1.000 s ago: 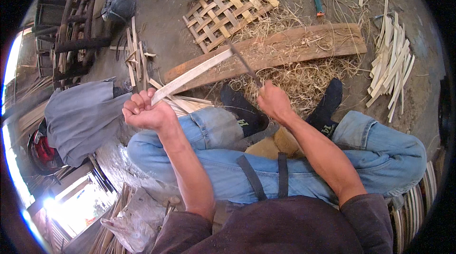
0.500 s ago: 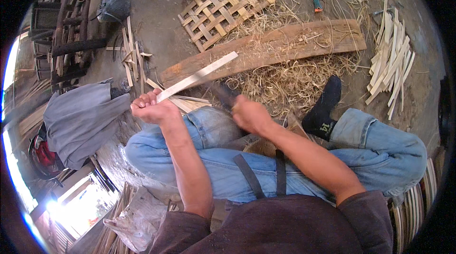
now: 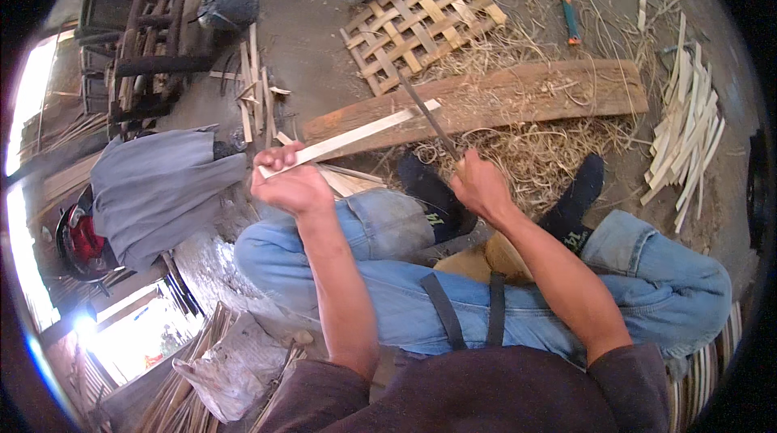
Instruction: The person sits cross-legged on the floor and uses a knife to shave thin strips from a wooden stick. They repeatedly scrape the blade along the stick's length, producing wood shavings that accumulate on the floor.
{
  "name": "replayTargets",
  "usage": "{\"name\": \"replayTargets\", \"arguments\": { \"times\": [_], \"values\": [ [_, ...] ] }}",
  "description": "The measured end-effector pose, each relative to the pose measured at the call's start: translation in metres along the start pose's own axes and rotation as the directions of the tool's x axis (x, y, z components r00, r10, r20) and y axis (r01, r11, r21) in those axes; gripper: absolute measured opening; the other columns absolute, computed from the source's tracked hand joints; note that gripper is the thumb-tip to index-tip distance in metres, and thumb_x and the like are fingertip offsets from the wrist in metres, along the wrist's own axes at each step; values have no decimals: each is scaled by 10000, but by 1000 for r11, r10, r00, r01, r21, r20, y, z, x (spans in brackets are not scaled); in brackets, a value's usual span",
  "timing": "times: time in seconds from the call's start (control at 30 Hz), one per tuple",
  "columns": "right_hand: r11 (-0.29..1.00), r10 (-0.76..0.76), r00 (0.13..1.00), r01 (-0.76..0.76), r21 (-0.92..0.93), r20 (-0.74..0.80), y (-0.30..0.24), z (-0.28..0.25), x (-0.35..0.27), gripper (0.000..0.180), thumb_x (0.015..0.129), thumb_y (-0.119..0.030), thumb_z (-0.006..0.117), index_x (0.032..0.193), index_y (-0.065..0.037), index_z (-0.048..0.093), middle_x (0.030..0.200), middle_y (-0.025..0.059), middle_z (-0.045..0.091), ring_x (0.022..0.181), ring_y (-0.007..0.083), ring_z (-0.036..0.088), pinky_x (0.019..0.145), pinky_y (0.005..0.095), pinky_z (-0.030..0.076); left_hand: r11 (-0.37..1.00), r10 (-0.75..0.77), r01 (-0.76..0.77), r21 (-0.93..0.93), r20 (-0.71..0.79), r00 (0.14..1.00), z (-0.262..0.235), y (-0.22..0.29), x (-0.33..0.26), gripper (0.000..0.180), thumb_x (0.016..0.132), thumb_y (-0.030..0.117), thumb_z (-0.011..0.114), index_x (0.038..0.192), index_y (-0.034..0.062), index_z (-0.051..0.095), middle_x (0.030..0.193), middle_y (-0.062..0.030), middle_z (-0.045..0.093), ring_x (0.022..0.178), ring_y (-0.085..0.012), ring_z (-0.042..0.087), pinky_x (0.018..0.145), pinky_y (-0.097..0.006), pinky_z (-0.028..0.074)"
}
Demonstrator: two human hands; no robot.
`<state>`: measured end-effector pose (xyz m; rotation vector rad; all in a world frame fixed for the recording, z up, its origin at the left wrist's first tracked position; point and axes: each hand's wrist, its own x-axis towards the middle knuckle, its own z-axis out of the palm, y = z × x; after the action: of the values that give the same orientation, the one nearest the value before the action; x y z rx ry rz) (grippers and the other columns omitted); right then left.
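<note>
A pale flat wooden strip (image 3: 356, 136) slants up to the right from my left hand (image 3: 293, 184), whose fingers are closed round its near end. Its far part lies over the long brown plank (image 3: 542, 91). My right hand (image 3: 479, 184) is wrapped round the handle of a long dark-bladed knife (image 3: 427, 114). The blade points forward and left, crossing the strip close to its far end; whether it touches the wood I cannot tell. My fingers hide most of the handle.
Curly shavings (image 3: 526, 142) cover the ground around the plank. Beyond it lie a woven lattice panel (image 3: 405, 24) and a hammer (image 3: 566, 8). A pile of pale strips (image 3: 688, 125) is at right; more strips (image 3: 344, 180) lie beside my left hand. A grey cloth (image 3: 158, 190) hangs at left.
The right hand and knife have moved forward and right, toward the strip's far end. The left hand keeps its hold on the strip. The whole view has shifted slightly.
</note>
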<state>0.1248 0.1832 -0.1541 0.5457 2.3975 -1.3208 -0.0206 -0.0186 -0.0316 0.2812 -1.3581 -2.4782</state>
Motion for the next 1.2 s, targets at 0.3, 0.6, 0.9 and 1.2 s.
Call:
{"name": "replayTargets", "arguments": {
  "times": [0.3, 0.6, 0.9, 1.2],
  "values": [
    [958, -189, 981, 175, 228, 43, -58, 10, -41, 337, 819, -188, 626, 937, 82, 462, 714, 293, 622, 720, 469, 643, 671, 545, 526, 837, -200, -1, 547, 307, 930, 6, 40, -9, 406, 1001, 367, 485, 1220, 28, 531, 1102, -13, 528, 1040, -100, 481, 945, -271, 362],
    [880, -354, 919, 265, 394, 172, -129, -28, -91, 442, 820, -194, 643, 1126, 67, 460, 788, 301, 631, 767, 478, 638, 697, 517, 521, 849, -275, 9, 528, 428, 861, -9, 51, -8, 379, 953, 325, 617, 1208, 80, 480, 1068, -15, 587, 968, -119, 575, 885, -281, 469],
    [984, -134, 988, 123, 133, 82, -38, 10, -30, 305, 831, -187, 565, 977, 71, 495, 755, 287, 636, 724, 470, 643, 677, 543, 537, 833, -238, -6, 553, 367, 899, -9, 53, -5, 404, 869, 316, 723, 1094, 46, 523, 1064, -46, 565, 975, -138, 602, 891, -308, 541],
    [993, 105, 994, -106, 47, 11, 29, 13, -1, 329, 836, -198, 580, 997, 78, 502, 818, 307, 643, 812, 472, 645, 739, 534, 521, 838, -203, -18, 545, 341, 918, -12, 49, 2, 331, 925, 296, 651, 1094, 44, 518, 1065, -55, 572, 975, -144, 607, 887, -330, 559]
  ]
}}
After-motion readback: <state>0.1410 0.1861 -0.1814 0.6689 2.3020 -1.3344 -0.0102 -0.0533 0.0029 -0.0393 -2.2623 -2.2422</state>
